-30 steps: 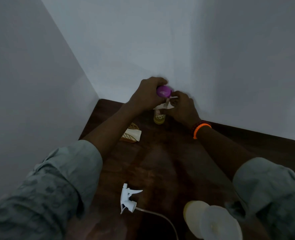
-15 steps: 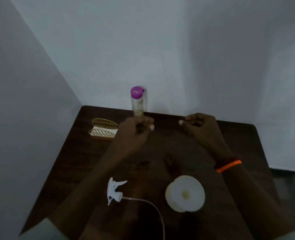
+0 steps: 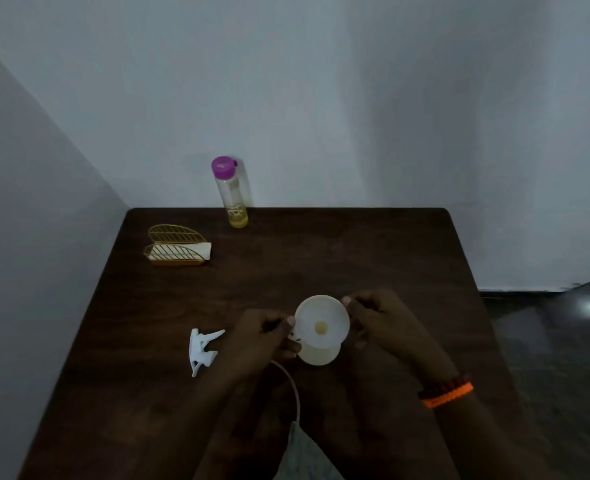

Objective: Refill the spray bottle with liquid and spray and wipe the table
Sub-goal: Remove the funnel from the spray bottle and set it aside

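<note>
Both hands are at the lower centre of the frame: the left hand [image 3: 267, 336] pinches the left edge of a pale funnel [image 3: 322, 328] and the right hand [image 3: 385, 322] pinches its right edge, fingers curled narrow on the rim. The funnel sits on the spray bottle [image 3: 317, 355], which shows only as a pale cream body beneath it, standing on the dark desk [image 3: 373, 251]. The white trigger head [image 3: 201, 349] lies just left of the left hand, its thin tube curving toward the bottom of the frame. The refill bottle [image 3: 233, 192] with a purple cap stands at the desk's far edge, upper centre, a little yellow liquid at its bottom. The funnel looks like light, stiff plastic, easily tipped; holding the rim on opposite sides seems sensible. The spray bottle, likely partly filled, is best gripped around its body.
</note>
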Demonstrator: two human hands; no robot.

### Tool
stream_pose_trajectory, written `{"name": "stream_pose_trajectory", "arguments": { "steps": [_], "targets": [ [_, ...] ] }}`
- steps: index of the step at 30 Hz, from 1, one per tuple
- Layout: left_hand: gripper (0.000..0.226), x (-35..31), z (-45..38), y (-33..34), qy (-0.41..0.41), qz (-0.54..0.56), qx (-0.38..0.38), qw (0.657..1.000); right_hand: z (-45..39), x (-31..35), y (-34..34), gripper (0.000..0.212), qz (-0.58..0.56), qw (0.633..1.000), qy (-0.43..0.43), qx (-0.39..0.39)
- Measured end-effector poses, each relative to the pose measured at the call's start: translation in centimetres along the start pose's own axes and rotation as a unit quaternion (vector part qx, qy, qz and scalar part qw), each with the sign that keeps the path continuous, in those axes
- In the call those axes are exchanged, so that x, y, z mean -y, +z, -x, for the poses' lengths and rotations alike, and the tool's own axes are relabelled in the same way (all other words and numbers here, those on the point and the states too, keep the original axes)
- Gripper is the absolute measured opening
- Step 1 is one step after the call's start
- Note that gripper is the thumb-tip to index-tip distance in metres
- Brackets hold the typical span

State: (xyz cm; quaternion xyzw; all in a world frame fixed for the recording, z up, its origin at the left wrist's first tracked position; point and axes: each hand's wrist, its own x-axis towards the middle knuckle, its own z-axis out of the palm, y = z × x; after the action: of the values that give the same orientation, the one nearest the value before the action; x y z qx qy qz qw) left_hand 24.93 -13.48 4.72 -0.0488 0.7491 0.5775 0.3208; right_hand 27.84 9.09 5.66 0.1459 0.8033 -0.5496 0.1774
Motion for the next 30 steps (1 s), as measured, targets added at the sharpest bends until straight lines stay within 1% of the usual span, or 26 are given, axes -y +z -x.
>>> {"name": "stream_pose_trajectory", "arguments": {
  "steps": [6,9,13,16,23,27,30],
  "targets": [
    [0.019,-0.7,0.3,0.4,-0.001,0.028,-0.015,0.999,0.3,-0.4,0.5,0.023,0.001,1.000,-0.004,-0.014],
    [0.019,-0.9,0.6,0.6,0.008,0.030,-0.031,0.999,0.3,-0.4,0.5,0.021,0.005,0.999,-0.022,-0.026],
    [0.020,-1.0,0.7,0.6,-0.001,0.055,-0.021,0.998,0.3,-0.3,0.4,0.020,0.027,0.998,-0.042,-0.038],
    [0.020,-1.1,0.8,0.6,0.001,0.056,-0.027,0.998,0.2,-0.3,0.5,0.019,0.029,0.997,-0.052,-0.041],
    [0.022,-1.5,0.8,0.5,-0.006,0.066,-0.005,0.998,0.5,-0.3,0.4,0.020,0.013,0.998,-0.049,-0.035],
    [0.023,-2.0,0.9,0.3,-0.021,0.059,0.029,0.998,0.9,0.0,0.1,0.020,-0.009,0.999,-0.048,-0.018],
    [0.023,-2.7,1.5,0.1,-0.037,0.068,0.059,0.995,1.8,0.3,-0.3,0.020,-0.001,0.997,-0.080,-0.018]
  ]
}}
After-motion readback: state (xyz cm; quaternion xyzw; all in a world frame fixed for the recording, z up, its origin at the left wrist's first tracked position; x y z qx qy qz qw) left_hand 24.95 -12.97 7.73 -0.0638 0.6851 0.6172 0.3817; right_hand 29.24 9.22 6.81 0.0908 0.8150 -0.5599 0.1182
